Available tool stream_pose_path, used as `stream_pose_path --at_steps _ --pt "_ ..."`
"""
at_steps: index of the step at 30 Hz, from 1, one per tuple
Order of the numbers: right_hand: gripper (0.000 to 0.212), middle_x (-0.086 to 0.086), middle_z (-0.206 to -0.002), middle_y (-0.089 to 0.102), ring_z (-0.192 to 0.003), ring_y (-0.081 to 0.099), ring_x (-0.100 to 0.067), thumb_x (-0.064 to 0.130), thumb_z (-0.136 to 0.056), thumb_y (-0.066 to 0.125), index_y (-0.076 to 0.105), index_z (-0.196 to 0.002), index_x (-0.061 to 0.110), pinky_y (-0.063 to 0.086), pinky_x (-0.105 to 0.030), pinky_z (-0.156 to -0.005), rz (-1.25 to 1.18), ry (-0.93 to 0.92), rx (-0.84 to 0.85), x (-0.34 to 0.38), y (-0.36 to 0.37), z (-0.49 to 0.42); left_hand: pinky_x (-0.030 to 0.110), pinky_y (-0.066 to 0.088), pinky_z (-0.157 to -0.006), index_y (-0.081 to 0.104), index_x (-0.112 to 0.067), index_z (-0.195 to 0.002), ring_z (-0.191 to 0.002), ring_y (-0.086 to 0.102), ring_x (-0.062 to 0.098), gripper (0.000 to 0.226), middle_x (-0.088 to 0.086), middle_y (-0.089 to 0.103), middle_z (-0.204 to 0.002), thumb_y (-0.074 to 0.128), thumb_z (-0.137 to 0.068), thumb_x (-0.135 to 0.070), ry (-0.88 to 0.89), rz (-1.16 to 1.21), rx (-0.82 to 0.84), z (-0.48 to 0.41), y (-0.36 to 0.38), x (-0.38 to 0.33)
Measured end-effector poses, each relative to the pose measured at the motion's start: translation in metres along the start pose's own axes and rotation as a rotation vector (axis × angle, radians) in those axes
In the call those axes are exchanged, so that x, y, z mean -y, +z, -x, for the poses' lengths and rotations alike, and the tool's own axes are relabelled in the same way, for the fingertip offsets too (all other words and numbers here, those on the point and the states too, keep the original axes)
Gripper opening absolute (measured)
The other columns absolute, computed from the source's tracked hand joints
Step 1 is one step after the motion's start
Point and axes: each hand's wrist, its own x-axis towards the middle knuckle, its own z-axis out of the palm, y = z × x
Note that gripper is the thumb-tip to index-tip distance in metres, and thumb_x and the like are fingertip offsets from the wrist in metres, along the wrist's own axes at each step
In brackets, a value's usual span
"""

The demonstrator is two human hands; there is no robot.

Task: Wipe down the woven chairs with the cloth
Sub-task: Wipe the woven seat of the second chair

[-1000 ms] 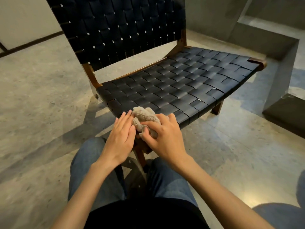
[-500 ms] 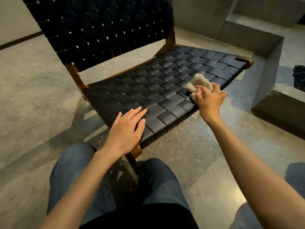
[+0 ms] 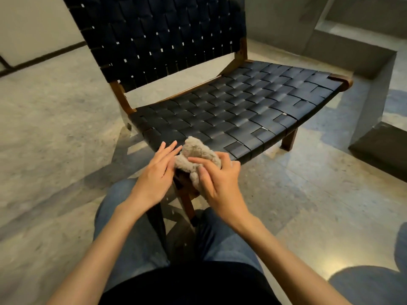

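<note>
At the chair [image 3: 242, 111] front corner, cloth [image 3: 198, 155] is gripped by right hand [image 3: 220, 181] — left hand [image 3: 154, 175] is laid against it, fingers straight.

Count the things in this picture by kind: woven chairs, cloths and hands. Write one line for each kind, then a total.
woven chair: 1
cloth: 1
hands: 2, the left hand and the right hand
Total: 4
</note>
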Motion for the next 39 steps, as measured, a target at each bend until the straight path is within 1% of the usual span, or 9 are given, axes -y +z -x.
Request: stream_pose_path --at_steps 4,7,10,13,16,21,29,32,39 --pt "0.039 0.007 -0.124 0.039 -0.11 0.031 -0.016 0.05 -0.099 0.028 0.051 -0.129 0.044 0.012 -0.012 -0.096 0.025 -0.054 -0.002 0.009 0.008 0.013 0.018 0.007 -0.112 0.023 -0.043 -0.138 -0.138 0.002 -0.01 0.04 -0.028 0.018 -0.146 0.031 -0.102 -0.027 0.049 0.026 0.067 0.002 -0.012 0.01" --pt "0.039 -0.004 -0.14 0.037 -0.128 0.03 -0.025 0.05 -0.092 0.051 0.054 -0.129 0.036 0.021 -0.034 -0.107 0.217 -0.204 -0.033 -0.003 0.017 0.022 0.021 0.01 -0.114 0.028 -0.043 -0.132 -0.139 0.008 -0.005 0.033 -0.029 0.022 -0.14 0.031 -0.101 -0.03 0.074 0.023 0.064 -0.002 -0.016 0.011" --pt "0.051 -0.014 -0.133 0.05 -0.122 0.042 -0.034 0.047 -0.08 0.07 0.053 -0.124 0.027 0.037 -0.048 -0.101 0.354 -0.476 -0.14 -0.026 0.022 0.009 0.021 0.011 -0.113 0.03 -0.037 -0.135 -0.14 0.013 0.002 0.036 -0.025 0.023 -0.14 0.033 -0.101 -0.025 0.084 0.013 0.051 -0.004 -0.016 0.014" --pt "0.054 -0.023 -0.114 0.063 -0.111 0.052 -0.035 0.05 -0.081 0.067 0.051 -0.12 0.017 0.046 -0.045 -0.096 0.333 -0.774 -0.073 -0.046 0.012 -0.019 0.02 0.009 -0.113 0.035 -0.026 -0.142 -0.143 0.012 0.006 0.041 -0.016 0.028 -0.147 0.035 -0.102 -0.018 0.059 -0.012 0.066 -0.005 -0.016 0.015" --pt "0.05 -0.022 -0.108 0.063 -0.104 0.054 -0.029 0.047 -0.086 0.063 0.045 -0.122 0.016 0.048 -0.034 -0.084 0.321 -0.898 0.074 -0.053 -0.007 -0.038 0.02 0.008 -0.111 0.035 -0.028 -0.143 -0.141 0.01 0.002 0.041 -0.017 0.026 -0.148 0.036 -0.102 -0.021 0.044 -0.034 0.075 -0.003 -0.015 0.011" --pt "0.043 -0.018 -0.108 0.065 -0.101 0.06 -0.032 0.034 -0.082 0.072 0.067 -0.117 0.011 0.053 -0.038 -0.081 0.22 -0.712 0.091 -0.047 -0.018 -0.026 0.018 0.01 -0.109 0.038 -0.02 -0.143 -0.133 0.011 -0.003 0.041 -0.01 0.028 -0.148 0.033 -0.102 -0.021 0.016 -0.085 0.051 -0.003 -0.017 0.002" --pt "0.053 -0.018 -0.129 0.057 -0.121 0.05 -0.037 0.005 -0.075 0.078 0.063 -0.124 0.015 0.046 -0.043 -0.098 0.256 -0.591 0.169 -0.048 -0.03 -0.013 0.033 0.008 -0.118 0.041 -0.021 -0.142 -0.143 0.018 0.012 0.042 -0.006 0.034 -0.151 0.028 -0.103 -0.028 -0.045 -0.179 0.092 -0.005 -0.019 -0.012" --pt "0.047 -0.019 -0.131 0.055 -0.125 0.039 -0.032 0.007 -0.075 0.077 0.066 -0.121 0.013 0.037 -0.041 -0.103 0.292 -0.56 0.096 -0.054 -0.034 -0.01 0.035 0.009 -0.118 0.041 -0.022 -0.142 -0.141 0.026 0.013 0.041 -0.004 0.038 -0.149 0.027 -0.104 -0.028 -0.069 -0.184 0.044 -0.012 -0.018 -0.018" --pt "0.032 -0.014 -0.126 0.056 -0.12 0.047 -0.031 0.026 -0.085 0.065 0.067 -0.115 0.013 0.043 -0.039 -0.098 0.268 -0.34 0.029 -0.07 -0.038 -0.015 0.039 0.02 -0.118 0.039 -0.021 -0.142 -0.139 0.029 0.012 0.041 -0.002 0.037 -0.149 0.029 -0.103 -0.03 -0.032 -0.193 0.055 -0.043 -0.003 -0.038"
